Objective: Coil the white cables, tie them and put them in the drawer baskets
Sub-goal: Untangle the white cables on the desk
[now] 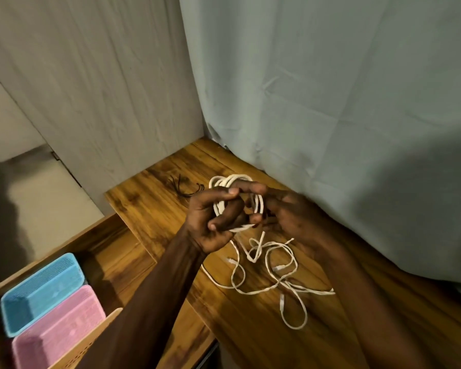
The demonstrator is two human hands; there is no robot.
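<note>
A coil of white cable point(258, 202) is held up over the wooden tabletop between both hands. My left hand point(213, 217) grips the coil's left side with fingers curled round the loops. My right hand point(290, 217) holds the coil's right side, fingertips pinching at its top and lower edge. Loose white cables point(266, 272) lie tangled on the table below my hands, with small connectors at their ends. At the lower left the drawer stands open with a blue basket point(41, 291) and a pink basket point(59, 331) side by side inside it.
A small bundle of thin black ties point(186, 186) lies on the wooden table point(155, 198) behind my hands. Grey-green curtains point(330, 89) hang along the back and right of the table. The drawer's wooden front edge point(91, 342) juts out at the bottom left.
</note>
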